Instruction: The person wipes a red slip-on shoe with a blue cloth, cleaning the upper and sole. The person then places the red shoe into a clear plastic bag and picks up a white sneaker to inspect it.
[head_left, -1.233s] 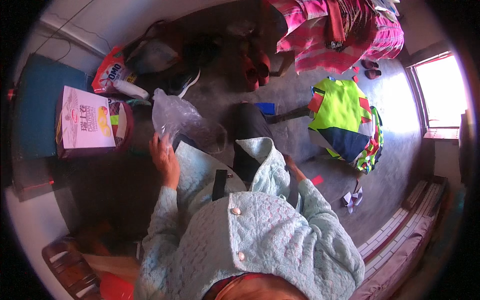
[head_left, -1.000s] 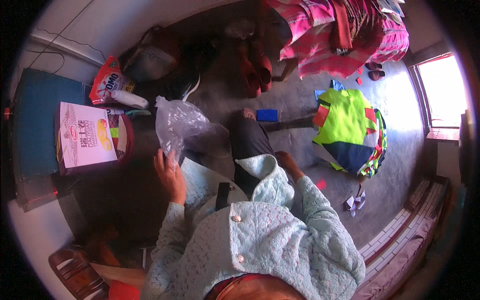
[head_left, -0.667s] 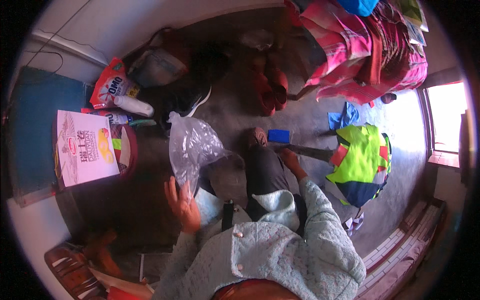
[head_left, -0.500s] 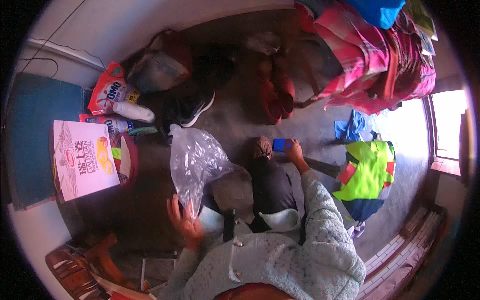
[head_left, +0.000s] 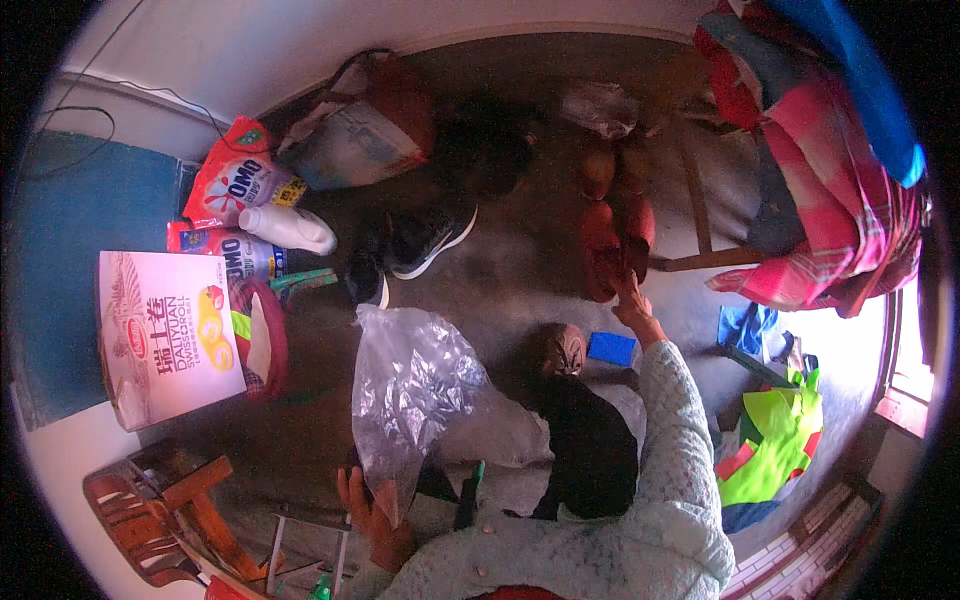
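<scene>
My left hand (head_left: pixel 372 512) is low in the view, its fingers closed on the edge of a crumpled clear plastic bag (head_left: pixel 415 385) that spreads up over the floor. My right hand (head_left: pixel 636 305) is stretched far forward on a pale green knitted sleeve (head_left: pixel 678 440). Its fingertips rest on the near end of a pair of red shoes (head_left: pixel 606 240) lying on the dark floor; whether they grip it is unclear. A small blue flat object (head_left: pixel 611 348) lies just below that hand, beside my brown shoe (head_left: pixel 566 348) and dark trouser leg (head_left: pixel 590 450).
A black sneaker (head_left: pixel 425 240), a white bottle (head_left: pixel 290 228), red detergent packs (head_left: pixel 235 180), a pink-and-white box (head_left: pixel 165 335) and a red basin (head_left: pixel 270 340) sit left. A wooden chair with red plaid cloth (head_left: pixel 800 200) stands right. Neon green clothing (head_left: pixel 775 440) lies lower right.
My right hand has reached forward from my lap, past the blue object, to the red shoes. My left hand has kept hold of the plastic bag. The view has tipped toward the floor ahead.
</scene>
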